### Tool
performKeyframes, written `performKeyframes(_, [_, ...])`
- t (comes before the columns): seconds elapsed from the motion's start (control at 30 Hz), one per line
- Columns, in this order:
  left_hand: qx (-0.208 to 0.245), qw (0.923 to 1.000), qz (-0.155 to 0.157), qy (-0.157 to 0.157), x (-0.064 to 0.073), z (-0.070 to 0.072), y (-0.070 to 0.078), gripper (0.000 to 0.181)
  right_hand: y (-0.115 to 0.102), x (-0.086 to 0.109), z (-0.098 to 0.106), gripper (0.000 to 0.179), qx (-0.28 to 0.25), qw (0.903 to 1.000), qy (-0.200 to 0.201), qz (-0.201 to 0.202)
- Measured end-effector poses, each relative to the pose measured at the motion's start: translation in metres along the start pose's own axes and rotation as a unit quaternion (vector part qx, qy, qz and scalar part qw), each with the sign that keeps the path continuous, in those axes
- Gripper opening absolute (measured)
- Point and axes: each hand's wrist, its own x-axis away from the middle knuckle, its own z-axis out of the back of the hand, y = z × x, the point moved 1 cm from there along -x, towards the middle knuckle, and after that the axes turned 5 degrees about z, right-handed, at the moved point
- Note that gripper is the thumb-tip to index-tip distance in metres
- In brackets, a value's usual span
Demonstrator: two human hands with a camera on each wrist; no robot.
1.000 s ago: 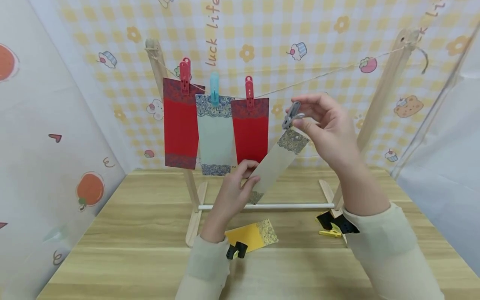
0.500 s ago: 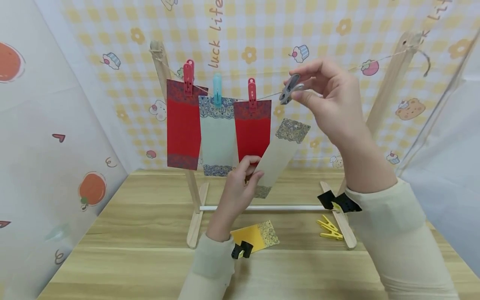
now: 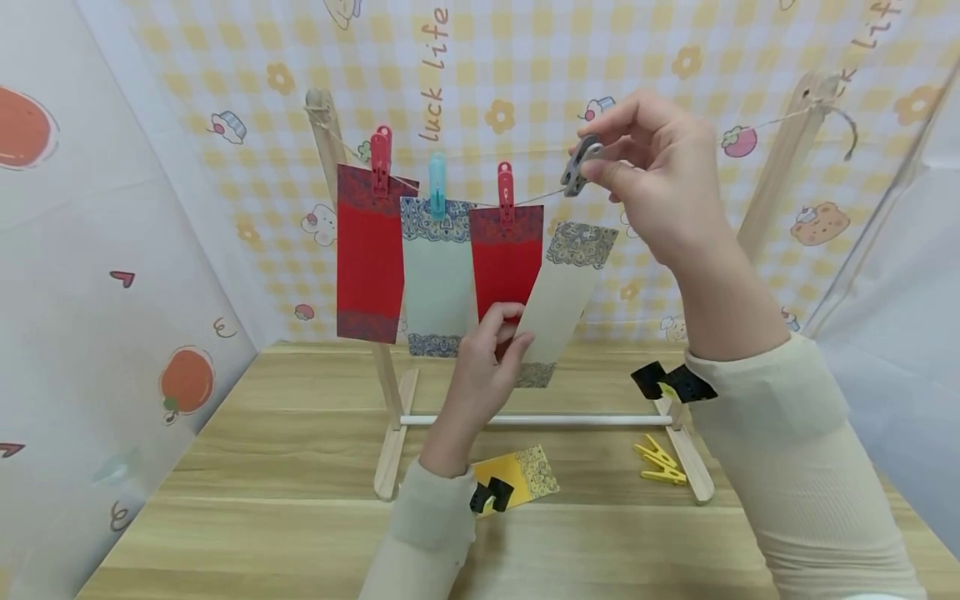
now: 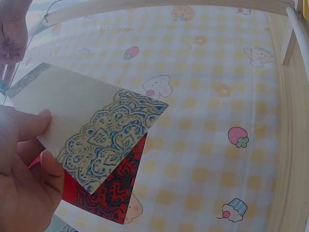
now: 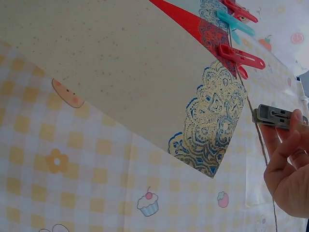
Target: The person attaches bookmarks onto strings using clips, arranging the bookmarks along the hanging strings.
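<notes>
Your left hand (image 3: 487, 367) pinches the cream card (image 3: 558, 308) by its left edge, low down, thumb in front and fingers behind. Your right hand (image 3: 663, 179) grips the grey clip (image 3: 576, 171) between thumb and fingers, higher up and to the right. The clip's nose is at the string (image 3: 540, 197) (whether the string sits inside it, you cannot tell from these views). The card hangs below the clip and apart from it, tilted with its patterned top leaning right, and it overlaps part of the right red card (image 3: 506, 262) in the head view.

Left of that, along the same string, hang the pale green card (image 3: 437, 279) and the left red card (image 3: 367, 262). A blue clip (image 3: 437, 185) holds the pale green one; a red clip (image 3: 506, 190) holds the red card nearest you, and another pink-red clip (image 3: 381, 162) the far-left one.

The string runs between the posts of a wooden frame (image 3: 783, 150), with a white rod (image 3: 585, 420) across its base. Below, on the wooden table (image 3: 300, 467), a yellow card (image 3: 513, 469) lies partly behind your left cuff, and yellow clips (image 3: 665, 477) lie beside the frame's right foot.
</notes>
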Motion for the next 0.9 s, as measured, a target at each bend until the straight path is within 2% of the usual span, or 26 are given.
performKeyframes(0.27, [0.014,0.9998,0.013,0.004,-0.002,-0.003,-0.003,0.029,0.004,-0.001,0.002,0.025,0.017,0.9996,-0.008,-0.022])
performKeyframes(0.4, [0.010,0.9998,0.015,0.011,-0.004,-0.003,-0.004,0.029,0.007,0.000,0.003,0.023,0.030,0.9990,-0.010,-0.031])
performKeyframes(0.63, [0.010,0.9997,0.015,0.018,-0.008,-0.005,-0.004,0.029,0.012,0.001,0.003,0.026,0.020,0.9984,-0.026,-0.046])
performKeyframes(0.9, [0.003,0.9995,0.021,0.022,-0.010,-0.008,-0.005,0.029,0.013,0.004,0.003,0.026,0.044,0.9961,-0.032,-0.070])
